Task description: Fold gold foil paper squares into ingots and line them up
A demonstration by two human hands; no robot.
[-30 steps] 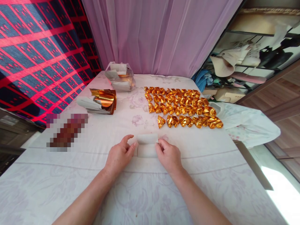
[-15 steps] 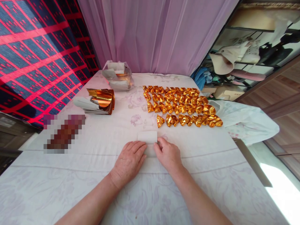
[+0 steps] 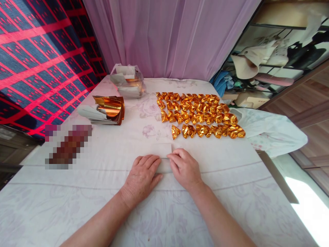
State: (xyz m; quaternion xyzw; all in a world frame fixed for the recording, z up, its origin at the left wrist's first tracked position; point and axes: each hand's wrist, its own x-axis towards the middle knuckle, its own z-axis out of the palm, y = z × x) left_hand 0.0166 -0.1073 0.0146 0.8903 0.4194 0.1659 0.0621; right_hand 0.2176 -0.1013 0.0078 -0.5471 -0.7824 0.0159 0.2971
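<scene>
My left hand and my right hand lie flat, side by side, pressing down on a small white sheet of paper on the cloth-covered table. The fingertips of both hands meet over the sheet's near half; its far half shows beyond them. Just past the sheet lie several rows of folded gold foil pieces.
A curled stack of gold-and-white foil sheets sits at the left. A clear plastic bag of sheets stands at the back by the purple curtain. A white cloth bundle lies at the right edge. A pixelated object lies at the left.
Both hands have come down from holding the sheet's raised fold to pressing it flat on the table; my left hand slid right onto the paper.
</scene>
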